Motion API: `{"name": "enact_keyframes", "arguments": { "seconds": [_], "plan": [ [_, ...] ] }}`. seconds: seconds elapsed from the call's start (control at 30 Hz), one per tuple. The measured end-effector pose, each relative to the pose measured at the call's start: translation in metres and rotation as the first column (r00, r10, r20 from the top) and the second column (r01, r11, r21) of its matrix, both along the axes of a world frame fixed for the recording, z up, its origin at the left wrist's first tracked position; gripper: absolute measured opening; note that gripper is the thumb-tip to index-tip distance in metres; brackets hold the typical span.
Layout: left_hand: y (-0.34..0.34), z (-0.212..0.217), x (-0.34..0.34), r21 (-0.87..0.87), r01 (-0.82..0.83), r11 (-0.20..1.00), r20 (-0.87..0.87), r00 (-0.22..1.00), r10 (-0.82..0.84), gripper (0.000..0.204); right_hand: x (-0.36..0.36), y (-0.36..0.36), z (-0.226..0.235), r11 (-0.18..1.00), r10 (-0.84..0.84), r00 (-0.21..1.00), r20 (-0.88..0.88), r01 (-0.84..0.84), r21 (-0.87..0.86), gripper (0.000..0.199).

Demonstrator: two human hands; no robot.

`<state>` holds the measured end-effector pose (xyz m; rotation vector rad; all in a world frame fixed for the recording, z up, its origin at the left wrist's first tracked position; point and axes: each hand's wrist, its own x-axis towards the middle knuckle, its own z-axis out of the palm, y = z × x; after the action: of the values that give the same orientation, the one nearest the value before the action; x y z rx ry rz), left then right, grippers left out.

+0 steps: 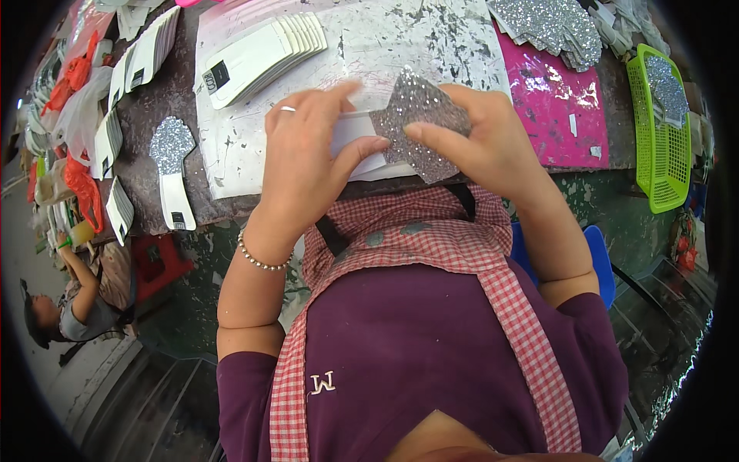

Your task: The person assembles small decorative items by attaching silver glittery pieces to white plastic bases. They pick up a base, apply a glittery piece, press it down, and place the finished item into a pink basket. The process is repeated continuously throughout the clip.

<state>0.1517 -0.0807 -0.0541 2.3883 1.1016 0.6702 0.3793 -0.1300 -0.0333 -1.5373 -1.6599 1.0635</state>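
Observation:
My right hand [493, 135] grips a silver glitter piece [412, 115] with angular edges, its thumb across the face and its fingers behind. My left hand [308, 146] closes on a flat white piece [351, 132] that meets the glitter piece's left edge. Its thumb tip presses at the joint, and its fingers cover much of the white part. Both hands are over the near edge of a paint-stained white sheet [462, 46]. On the table to the left lies a paddle-shaped item with a silver glitter head [171, 145] and a white handle [175, 202].
A fanned stack of white pieces [262, 58] lies beyond my left hand. More white stacks [150, 58] line the left. Glitter pieces [550, 27] rest on a pink sheet [550, 100] at right, beside a green basket [654, 154]. Another person [81, 296] sits at far left.

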Motion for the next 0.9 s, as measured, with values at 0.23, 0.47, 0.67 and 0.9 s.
{"name": "enact_keyframes", "arguments": {
  "seconds": [0.23,0.47,0.67,0.9],
  "plan": [
    [-0.013,0.015,-0.004,0.17,0.046,0.984,0.084,0.995,-0.061,0.025,-0.003,-0.008,0.003,0.732,-0.188,0.967,0.175,0.019,0.681,0.025],
    [-0.023,0.032,-0.01,0.329,0.035,0.944,0.182,0.978,-0.1,0.039,-0.012,-0.019,0.008,0.673,0.124,0.978,0.169,-0.207,0.71,0.025],
    [-0.015,0.035,-0.069,0.081,-0.235,0.969,0.184,0.959,0.218,0.017,-0.01,-0.017,0.001,0.857,0.065,0.996,0.065,-0.089,0.508,0.05],
    [0.053,0.009,-0.28,-0.482,-0.489,0.727,0.125,0.782,0.61,0.038,0.121,0.051,-0.024,0.789,-0.49,0.793,0.361,0.227,0.57,0.053]
  ]
}}
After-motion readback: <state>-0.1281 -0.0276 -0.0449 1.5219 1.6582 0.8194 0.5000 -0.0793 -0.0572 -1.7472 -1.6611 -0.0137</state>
